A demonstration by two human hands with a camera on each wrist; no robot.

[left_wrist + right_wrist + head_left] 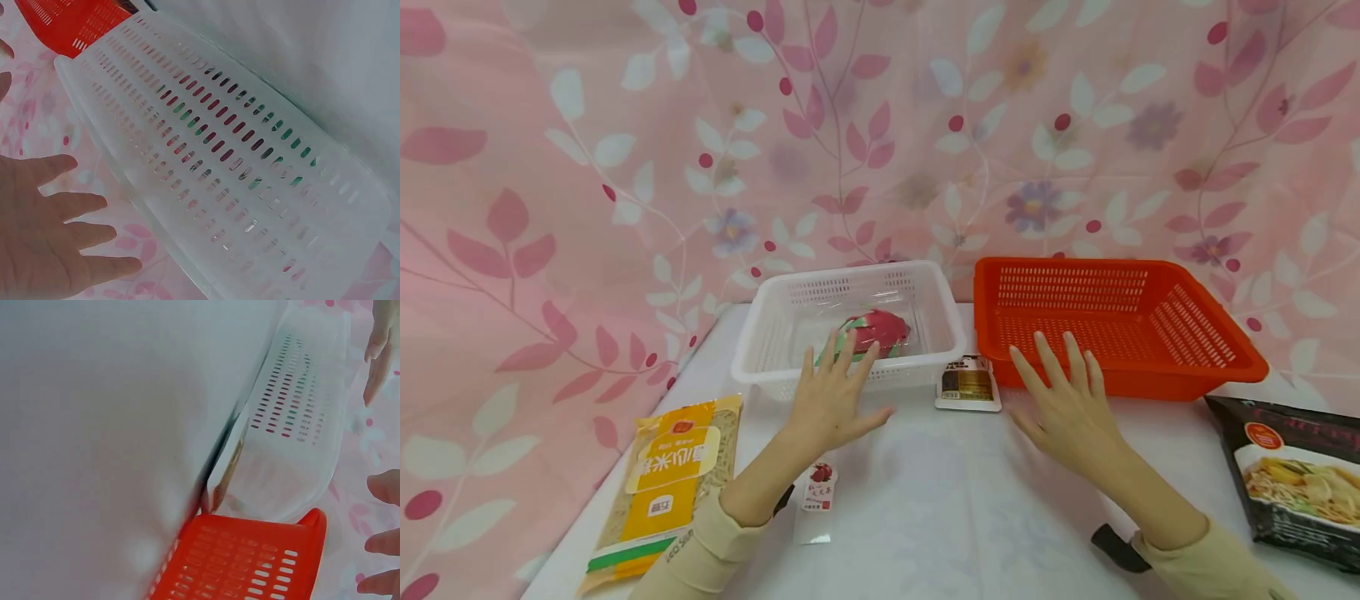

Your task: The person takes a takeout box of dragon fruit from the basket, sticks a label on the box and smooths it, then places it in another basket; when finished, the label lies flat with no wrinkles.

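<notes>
My left hand (829, 408) is spread with straight fingers in front of the white basket (917, 364), holding nothing. A pink-and-green dragon fruit (889, 327) lies in that basket with clear plastic around it. In the left wrist view the same hand (47, 231) shows beside the basket's slotted wall (206, 125). The right hand (1067, 408), also spread and holding nothing, is nearest the front of the red basket (1172, 385), whose inside shows no items. At the right wrist view's edge appear fingertips (382, 542).
A small white packet with a brown label (967, 385) lies between the baskets. A yellow bag (662, 475) is at left, a black noodle bag (1300, 483) at right. A clear strip with a fruit label (818, 492) lies near my left wrist. Behind hangs a pink floral curtain (880, 125).
</notes>
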